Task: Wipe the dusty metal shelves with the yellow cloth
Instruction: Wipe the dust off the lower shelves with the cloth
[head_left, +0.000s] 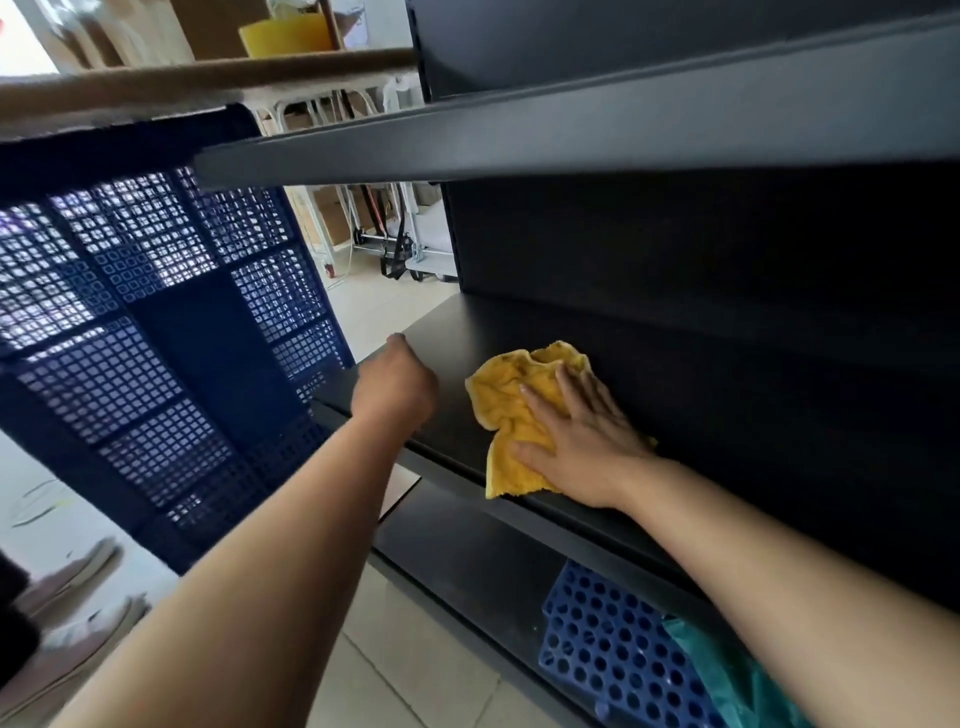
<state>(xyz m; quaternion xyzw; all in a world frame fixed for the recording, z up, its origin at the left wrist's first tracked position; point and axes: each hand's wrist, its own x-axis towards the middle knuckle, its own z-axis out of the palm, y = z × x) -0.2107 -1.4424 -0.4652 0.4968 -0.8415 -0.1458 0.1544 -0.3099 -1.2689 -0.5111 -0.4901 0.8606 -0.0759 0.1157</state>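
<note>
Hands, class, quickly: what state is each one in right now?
Left hand: at the left end of the shelf, fingers hidden; cannot be told.
Right hand: open, pressed flat on the yellow cloth.

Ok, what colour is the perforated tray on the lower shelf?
The tray is blue; head view.

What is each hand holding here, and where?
Right hand presses flat on the yellow cloth, gripping nothing. Left hand is curled at the left end of the shelf; grip cannot be told.
</note>
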